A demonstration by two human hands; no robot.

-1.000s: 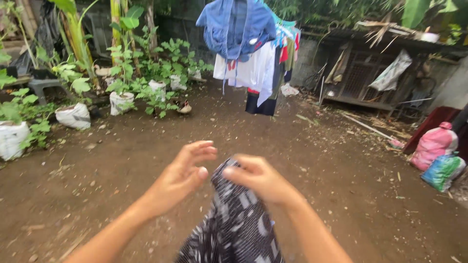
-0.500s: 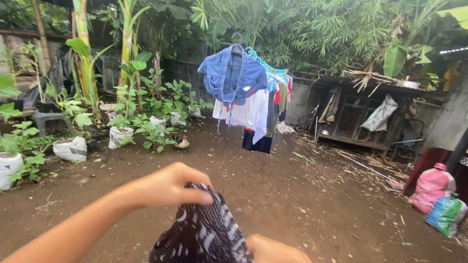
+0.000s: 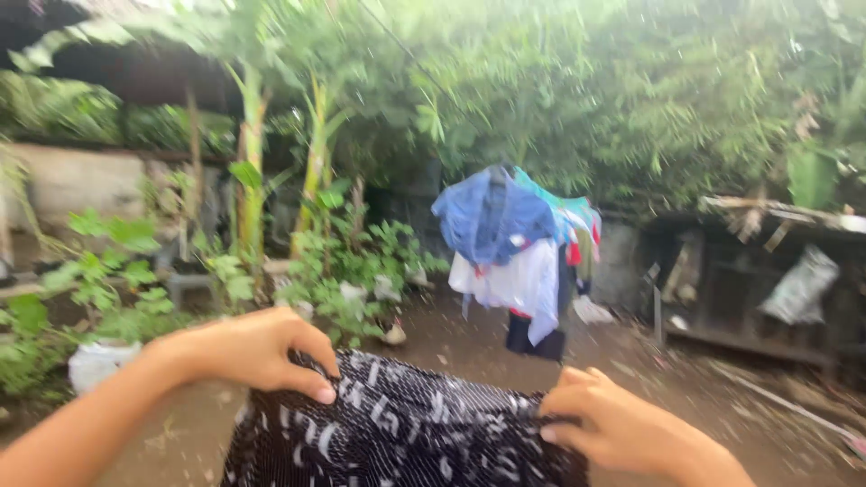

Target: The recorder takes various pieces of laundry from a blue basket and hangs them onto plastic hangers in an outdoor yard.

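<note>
Gripping a black-and-white patterned cloth garment (image 3: pixel 397 433) by its top edge, left hand (image 3: pixel 257 350) & right hand (image 3: pixel 613 426) pinch it spread out at chest height; hung clothes (image 3: pixel 514 252) beyond; risk: loose pinch, cloth drops onto dirt ground (image 3: pixel 631 361).

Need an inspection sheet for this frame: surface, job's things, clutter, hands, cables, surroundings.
Surface: bare dirt ground, blurred.
Job's things: black-and-white patterned cloth, spread between both hands.
Clutter: white sack planter; debris on the ground at right.
Hands: left hand and right hand each grip the cloth's top edge.
Cables: nothing seen.
Surroundings: hanging laundry with a blue garment in front; green plants; dark shed at right.
</note>
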